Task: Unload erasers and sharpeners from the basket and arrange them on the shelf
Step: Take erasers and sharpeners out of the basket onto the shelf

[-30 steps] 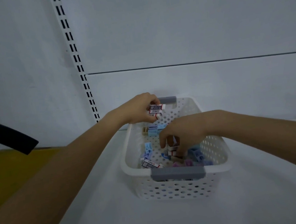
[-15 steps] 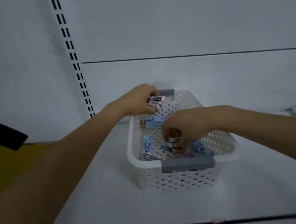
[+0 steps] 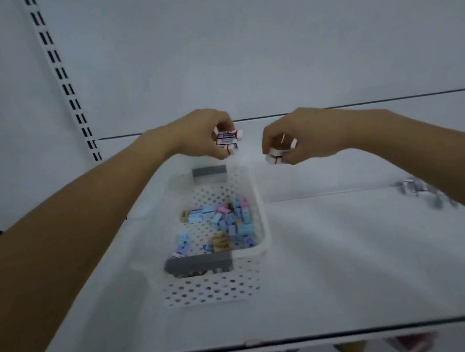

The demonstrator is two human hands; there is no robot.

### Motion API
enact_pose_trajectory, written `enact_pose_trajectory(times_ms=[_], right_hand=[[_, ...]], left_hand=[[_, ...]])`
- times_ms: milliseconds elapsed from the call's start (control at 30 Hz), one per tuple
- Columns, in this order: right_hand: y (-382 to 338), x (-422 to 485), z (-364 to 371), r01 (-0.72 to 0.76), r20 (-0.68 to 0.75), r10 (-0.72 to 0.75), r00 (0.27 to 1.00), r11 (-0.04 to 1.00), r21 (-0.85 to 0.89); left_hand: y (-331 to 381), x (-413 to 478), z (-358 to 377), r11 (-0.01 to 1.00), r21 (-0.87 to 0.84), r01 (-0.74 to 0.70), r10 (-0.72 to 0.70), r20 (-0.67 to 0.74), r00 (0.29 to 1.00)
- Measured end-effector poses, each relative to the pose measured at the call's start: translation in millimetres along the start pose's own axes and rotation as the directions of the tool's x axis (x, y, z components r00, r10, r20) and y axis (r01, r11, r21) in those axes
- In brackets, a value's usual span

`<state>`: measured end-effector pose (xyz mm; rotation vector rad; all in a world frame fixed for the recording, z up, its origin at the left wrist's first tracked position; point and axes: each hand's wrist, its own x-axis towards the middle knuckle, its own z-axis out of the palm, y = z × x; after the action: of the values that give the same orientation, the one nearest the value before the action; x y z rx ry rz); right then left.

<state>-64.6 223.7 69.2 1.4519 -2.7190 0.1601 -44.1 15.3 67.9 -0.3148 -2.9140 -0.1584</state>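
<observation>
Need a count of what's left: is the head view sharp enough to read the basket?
Head view: no, motion-smeared; pieces in the basket are pastel blobs. Head view: items at far right of the shelf streak worst. Head view: dim bluish light, no glare; erasers in left hand and right hand soft too.

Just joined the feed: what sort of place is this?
Likely a shop's stationery section: a white display shelf with a slotted upright rail behind it, plus a basket of small erasers and sharpeners being unloaded.
</observation>
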Motion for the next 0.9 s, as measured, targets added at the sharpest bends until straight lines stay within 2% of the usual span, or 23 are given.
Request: enact_pose_trajectory(times_ms=[133,300,500,667,900], right_hand=[[61,-63,-8,-0.098,0.02,0.099,0.995,0.994,-0.043],[139,-153,-12,-0.215,0.047,0.222,0.974,0.97,-0.111],[214,-230,-8,-0.371,0.06,0.374,0.925,0.927,-0.058],[269,-252,10,-0.453,0.054,0.451,0.891,0.89,0.037],[315,-226,39,-0.442,0.082,0.436,0.896,0.893,0.081]], left_hand=[[79,31,5,0.998,-0.037,-0.042,0.042,-0.001,0.999],[185,76,45,0.991,-0.07,-0.117,0.121,0.055,0.991],[283,129,101,0.972,-0.121,-0.203,0.22,0.142,0.965],[315,164,145,0.965,-0.125,-0.232,0.254,0.217,0.942],[307,208,175,0.969,-0.173,-0.175,0.22,0.29,0.931]])
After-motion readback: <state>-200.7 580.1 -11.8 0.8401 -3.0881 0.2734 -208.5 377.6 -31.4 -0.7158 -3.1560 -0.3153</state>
